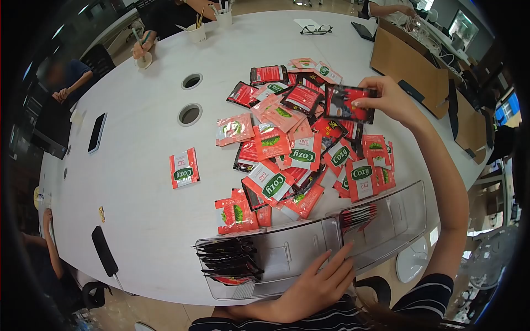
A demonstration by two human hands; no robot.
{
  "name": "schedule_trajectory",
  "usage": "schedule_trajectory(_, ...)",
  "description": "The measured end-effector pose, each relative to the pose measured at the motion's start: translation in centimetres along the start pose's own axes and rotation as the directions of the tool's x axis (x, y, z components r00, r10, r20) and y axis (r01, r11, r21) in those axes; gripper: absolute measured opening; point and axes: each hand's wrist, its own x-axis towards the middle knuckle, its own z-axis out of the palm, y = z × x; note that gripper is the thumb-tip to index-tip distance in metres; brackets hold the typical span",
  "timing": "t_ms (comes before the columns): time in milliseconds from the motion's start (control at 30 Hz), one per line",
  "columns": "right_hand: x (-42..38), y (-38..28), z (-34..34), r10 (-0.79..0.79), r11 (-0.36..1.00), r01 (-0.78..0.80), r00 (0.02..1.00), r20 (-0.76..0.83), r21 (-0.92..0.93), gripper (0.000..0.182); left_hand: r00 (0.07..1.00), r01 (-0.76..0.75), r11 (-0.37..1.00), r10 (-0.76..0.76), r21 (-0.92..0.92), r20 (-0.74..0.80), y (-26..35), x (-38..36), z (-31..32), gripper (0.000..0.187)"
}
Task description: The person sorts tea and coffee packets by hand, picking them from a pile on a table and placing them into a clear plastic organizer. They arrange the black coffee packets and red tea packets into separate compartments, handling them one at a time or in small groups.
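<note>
My right hand [383, 99] pinches a black and red sachet [345, 103] above the right edge of a heap of sachets [303, 154]. The heap mixes pink-red Cozy sachets with black and red ones. My left hand [323, 284], fingers spread and holding nothing, rests at the clear bins near the front table edge. In the left clear bin [298, 251], black sachets [227, 262] stand in a row at its left end. Red and white sachets [359, 217] stand at the left end of the right clear bin [406, 207]. One Cozy sachet [184, 168] lies apart, left of the heap.
Two round holes [190, 114] pierce the white table [143, 182]. Phones [97, 132] lie at the left, glasses [316, 30] at the back. An open cardboard box [411, 66] is at the back right. Another person's hand [141, 48] holds a pen over a cup [144, 60].
</note>
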Motion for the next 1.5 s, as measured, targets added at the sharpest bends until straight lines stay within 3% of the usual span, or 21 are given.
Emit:
schedule_trajectory(33, 0.0, -0.1, 0.1, 0.041, 0.997, -0.045, 0.997, 0.065, 0.063, 0.024, 1.0, 0.0, 1.0, 0.0, 0.003, 0.001, 0.0, 0.0, 0.0, 0.025)
schedule_trajectory(67, 0.2, 0.3, 0.6, 0.016, 0.999, -0.013, 0.995, 0.095, -0.034, 0.028, 1.0, 0.0, 1.0, 0.0, 0.006, 0.0, 0.0, 0.0, 0.0, 0.025)
schedule_trajectory(167, 0.8, 2.7, 3.1, -0.256, 0.961, 0.258, 0.966, 0.032, -0.101, 0.033, 1.0, 0.0, 1.0, 0.0, 0.011, -0.003, 0.0, 0.0, 0.0, 0.025)
schedule_trajectory(200, 1.1, 1.9, 3.3, -0.1, 0.99, 0.112, 0.984, 0.147, -0.081, 0.037, 1.0, 0.001, 1.0, -0.001, 0.002, -0.001, 0.0, 0.0, 0.0, 0.025)
schedule_trajectory(300, 1.2, 1.9, 4.7, -0.212, 0.966, 0.224, 0.972, 0.1, -0.127, 0.04, 1.0, 0.004, 1.0, -0.004, -0.012, 0.004, -0.1, 0.1, -0.2, 0.024)
schedule_trajectory(433, 0.4, 0.7, 5.0, -0.052, 0.982, 0.082, 0.984, 0.173, -0.173, 0.046, 1.0, 0.0, 1.0, 0.0, -0.008, -0.003, 0.0, 0.1, 0.0, 0.024)
schedule_trajectory(600, -1.4, -0.4, 5.6, -0.028, 0.999, 0.031, 0.983, 0.184, -0.015, 0.051, 1.0, 0.004, 1.0, -0.004, -0.013, -0.026, 0.0, 0.1, 0.3, 0.023)
schedule_trajectory(667, -2.0, -1.2, 5.6, -0.063, 0.996, 0.051, 0.981, 0.183, 0.067, 0.051, 1.0, -0.001, 1.0, 0.001, 0.005, -0.02, 0.0, 0.2, 0.0, 0.021)
schedule_trajectory(767, -2.9, -2.3, 5.2, -0.175, 0.977, 0.153, 0.973, 0.148, 0.148, 0.05, 0.993, 0.054, 0.981, -0.072, -0.185, -0.092, 0.1, 0.1, 0.5, 0.022)
schedule_trajectory(833, -4.0, -4.0, 4.2, -0.211, 0.973, 0.203, 0.976, 0.061, 0.113, 0.05, 0.978, 0.081, 0.955, -0.131, -0.286, -0.162, 0.2, 0.3, 0.2, 0.029)
schedule_trajectory(867, -4.8, -5.1, 3.7, -0.294, 0.956, 0.293, 0.955, -0.04, -0.031, 0.044, 0.968, 0.092, 0.937, -0.164, -0.337, -0.193, 0.3, 0.4, 0.0, 0.032)
schedule_trajectory(967, -7.0, -7.0, 2.6, -0.398, 0.914, 0.406, 0.896, -0.199, -0.001, 0.037, 0.911, 0.109, 0.854, -0.291, -0.508, -0.293, 0.2, 0.7, -0.9, 0.046)
schedule_trajectory(1000, -8.3, -8.2, 2.4, -0.402, 0.907, 0.419, 0.887, -0.226, 0.031, 0.032, 0.914, 0.085, 0.873, -0.261, -0.481, -0.312, -0.1, 0.5, -1.5, 0.064)
schedule_trajectory(1100, -12.7, -10.6, 1.8, -0.435, 0.899, 0.437, 0.879, -0.195, -0.038, 0.028, 0.692, 0.088, 0.815, -0.464, -0.573, -0.553, 0.0, 0.2, -1.3, 0.083)
schedule_trajectory(1133, -14.2, -11.4, 1.9, -0.462, 0.886, 0.462, 0.868, -0.183, -0.046, 0.028, 0.665, 0.071, 0.775, -0.506, -0.628, -0.549, -0.4, -0.1, -0.6, 0.102)
schedule_trajectory(1233, -18.5, -13.4, 2.8, -0.542, 0.84, 0.539, 0.831, -0.122, -0.064, 0.027, 0.641, -0.076, 0.685, -0.523, -0.724, -0.562, -0.1, -0.1, -0.5, 0.115)
schedule_trajectory(1267, -19.7, -13.8, 3.2, -0.572, 0.82, 0.568, 0.815, -0.09, -0.071, 0.028, 0.7, -0.158, 0.595, -0.495, -0.788, -0.515, -0.5, -0.3, -0.6, 0.113)
schedule_trajectory(1300, -20.8, -14.1, 3.7, -0.601, 0.798, 0.597, 0.797, -0.054, -0.077, 0.028, 0.757, -0.295, 0.548, -0.367, -0.783, -0.541, -1.0, -0.1, -0.6, 0.107)
schedule_trajectory(1367, -22.4, -14.1, 4.9, -0.634, 0.773, 0.635, 0.773, 0.028, -0.016, 0.031, 0.861, -0.241, 0.433, -0.318, -0.869, -0.397, 0.1, -1.0, -1.4, 0.087)
schedule_trajectory(1400, -22.9, -13.8, 5.8, -0.693, 0.72, 0.693, 0.721, 0.006, -0.046, 0.037, 0.875, -0.184, 0.669, -0.223, -0.72, -0.43, 0.0, -1.9, -1.3, 0.065)
schedule_trajectory(1500, -24.4, -14.4, 7.8, -0.612, 0.788, 0.615, 0.781, -0.122, -0.015, 0.046, 0.77, -0.206, 0.551, -0.418, -0.809, -0.481, 2.4, -3.2, -0.5, 0.053)
